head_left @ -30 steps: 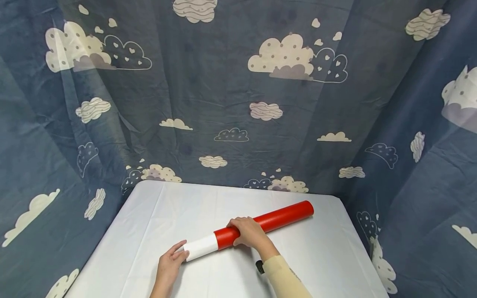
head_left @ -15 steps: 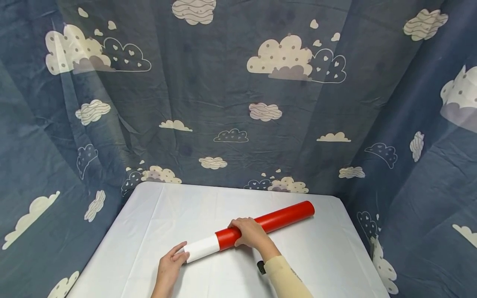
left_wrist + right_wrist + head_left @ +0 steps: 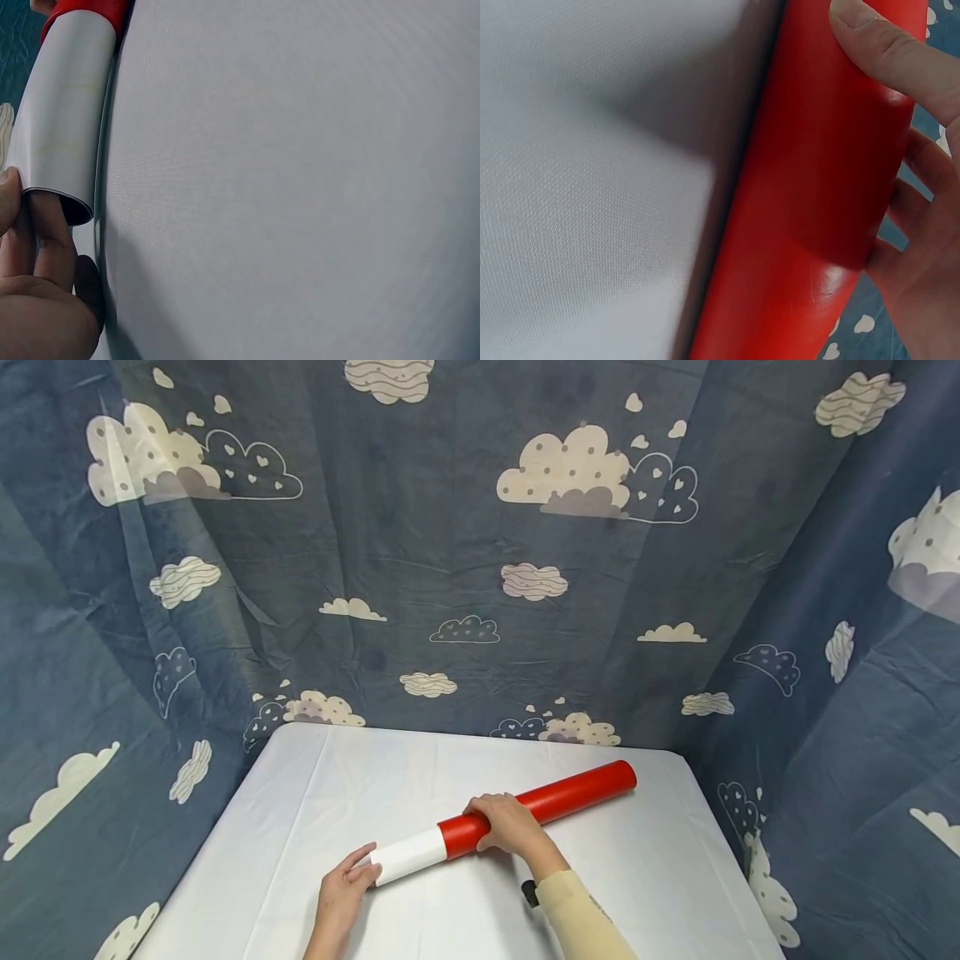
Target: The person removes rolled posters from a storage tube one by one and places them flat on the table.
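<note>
A red tube (image 3: 573,796) lies slantwise over the white table, and a hollow white tube (image 3: 409,857) sticks out of its left end. My left hand (image 3: 341,893) pinches the wall of the white tube at its open end; in the left wrist view the thumb is outside and a finger (image 3: 51,225) reaches into the dark opening. My right hand (image 3: 512,827) grips the red tube from above, a little right of where the white begins. In the right wrist view the thumb (image 3: 889,52) presses on the glossy red surface, with the other fingers around the side.
The white-covered table (image 3: 315,802) has blue curtain (image 3: 450,552) with cloud prints behind it and along both sides. A small black object (image 3: 529,893) shows beside the right sleeve (image 3: 581,914).
My right hand and the red tube have slid slightly to the right and away, so more of the white tube shows. My left hand stays at the white end.
</note>
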Tool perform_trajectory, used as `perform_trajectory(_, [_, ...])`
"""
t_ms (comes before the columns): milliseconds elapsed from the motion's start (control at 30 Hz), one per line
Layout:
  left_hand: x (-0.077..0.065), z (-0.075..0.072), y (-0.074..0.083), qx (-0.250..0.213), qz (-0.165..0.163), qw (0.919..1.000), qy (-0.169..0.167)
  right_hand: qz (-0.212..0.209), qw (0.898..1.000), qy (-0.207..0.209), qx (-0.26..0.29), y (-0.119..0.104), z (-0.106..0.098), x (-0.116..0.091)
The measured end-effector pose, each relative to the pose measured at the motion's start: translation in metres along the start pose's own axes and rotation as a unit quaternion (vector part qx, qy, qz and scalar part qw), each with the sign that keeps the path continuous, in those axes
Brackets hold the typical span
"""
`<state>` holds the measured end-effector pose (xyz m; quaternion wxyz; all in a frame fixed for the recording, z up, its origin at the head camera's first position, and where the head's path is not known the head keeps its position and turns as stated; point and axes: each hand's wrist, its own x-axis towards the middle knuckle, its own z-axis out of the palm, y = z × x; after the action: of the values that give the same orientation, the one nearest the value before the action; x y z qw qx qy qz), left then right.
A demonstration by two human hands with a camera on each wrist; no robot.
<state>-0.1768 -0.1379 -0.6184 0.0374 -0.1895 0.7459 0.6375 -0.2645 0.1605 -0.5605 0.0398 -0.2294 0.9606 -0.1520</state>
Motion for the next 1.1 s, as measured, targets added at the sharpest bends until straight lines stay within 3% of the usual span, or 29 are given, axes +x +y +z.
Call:
perform_trajectory(567, [0.000, 0.002, 0.006, -0.012, 0.007, 0.9999, 0.000, 0.015, 1.000, 0.000, 0.016, 0.012, -0.009, 0.002])
perform_trajectory(1100, [-0.004, -0.008, 0.004, 0.001, -0.004, 1.0000, 0.002, 0.010, 1.000, -0.003, 0.004, 0.022, -0.005, -0.002])
